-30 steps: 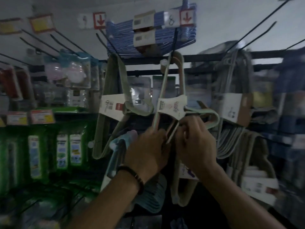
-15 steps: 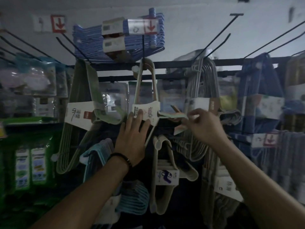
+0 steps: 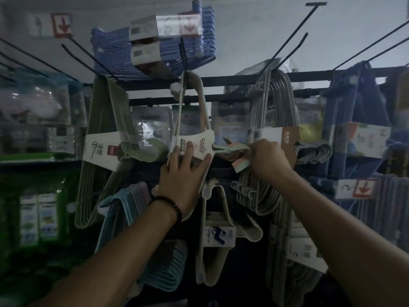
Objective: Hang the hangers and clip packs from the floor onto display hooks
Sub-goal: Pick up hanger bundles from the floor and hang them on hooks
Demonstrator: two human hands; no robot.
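Hanger pack (image 3: 203,103): hangs on display hook (image 3: 182,56). Left hand (image 3: 179,180), fingers spread flat on its white card label (image 3: 195,144). Right hand (image 3: 269,158), fingers pinching its pastel hook ends. Label print too blurred to read.

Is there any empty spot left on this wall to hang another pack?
Yes, up top: the long hooks right of the blue hangers are bare along most of their length. The middle is crowded: the hanger pack that the left hand presses and the right hand grips is hemmed in by grey hangers and green hangers.
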